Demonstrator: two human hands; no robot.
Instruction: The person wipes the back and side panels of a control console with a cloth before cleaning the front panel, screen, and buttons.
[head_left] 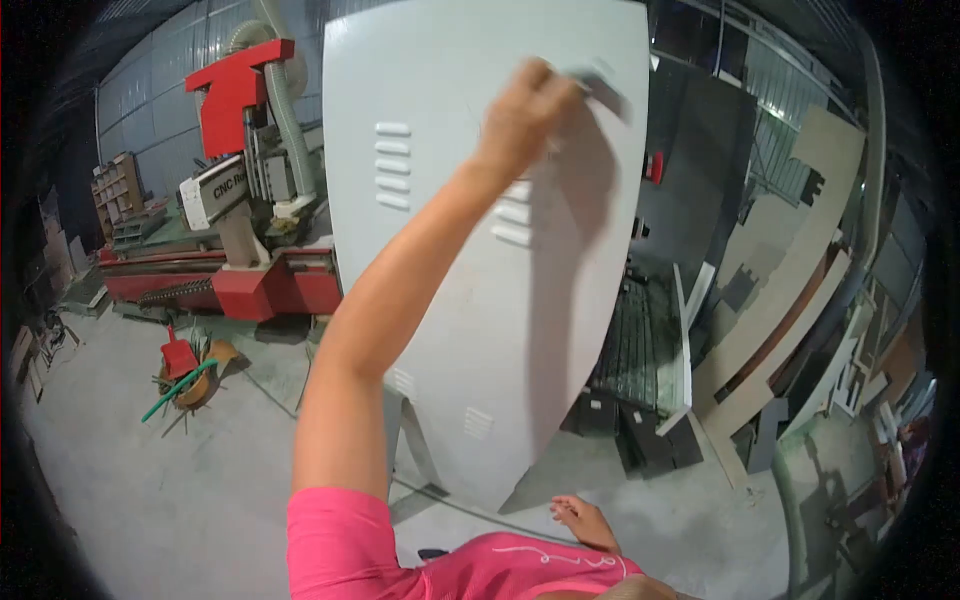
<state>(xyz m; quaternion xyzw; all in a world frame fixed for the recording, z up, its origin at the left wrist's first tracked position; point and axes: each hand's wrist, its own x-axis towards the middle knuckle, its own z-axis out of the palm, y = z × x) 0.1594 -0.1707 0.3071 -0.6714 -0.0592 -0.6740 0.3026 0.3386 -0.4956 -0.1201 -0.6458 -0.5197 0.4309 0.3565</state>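
Note:
My left hand (pixel 530 110) is raised against the upper right part of a tall white metal panel (pixel 440 270). Its fingers are closed round a small dark, flat thing (pixel 592 82) pressed to the panel; motion blur hides its kind. Rows of louvre slots (pixel 393 165) are stamped into the panel, and my arm covers part of them. My right hand (pixel 588 522) hangs low near my pink shirt, below the panel, with loosely bent fingers apart and nothing seen in it.
A red and white CNC machine (pixel 235 200) stands at the left. On the floor lie a red dustpan (pixel 178 355) and a green-handled tool (pixel 180 390). At the right lean dark sheets (pixel 700 150) and cut boards (pixel 800 240). A cable (pixel 470 515) crosses the floor.

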